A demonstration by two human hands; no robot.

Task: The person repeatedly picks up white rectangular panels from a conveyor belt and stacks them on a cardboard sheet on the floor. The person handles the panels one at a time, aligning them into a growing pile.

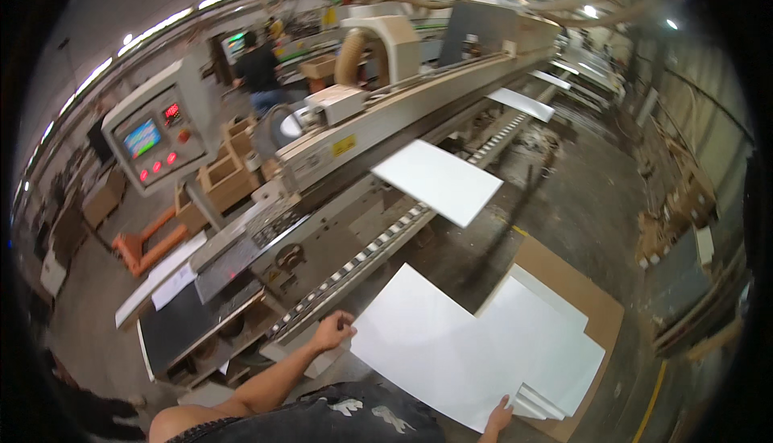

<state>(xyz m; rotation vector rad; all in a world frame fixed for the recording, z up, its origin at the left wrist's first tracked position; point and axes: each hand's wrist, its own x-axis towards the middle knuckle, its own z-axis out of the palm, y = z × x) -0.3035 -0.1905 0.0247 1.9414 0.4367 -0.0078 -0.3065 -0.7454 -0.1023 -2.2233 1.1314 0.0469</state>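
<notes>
A flat white panel [423,338] lies slanted in front of my body, partly overlapping a stack of white panels [555,326] to its right. My left hand [332,332] is closed on the panel's left edge, fingers curled at the corner. At the near right corner, my right hand [498,416] grips the same panel, beside several narrow white strips [538,403] on the stack. Beyond my hands, another white panel [439,181] rests on the long machine's [419,93] feed side, over a roller track [386,238].
A brown board [605,314] lies under the stack. To the left stand a control console [157,133] with a lit screen, an orange pallet jack [149,243] and wooden boxes [225,171]. Another person [258,72] stands behind the machine. More panels [523,105] lie farther along it.
</notes>
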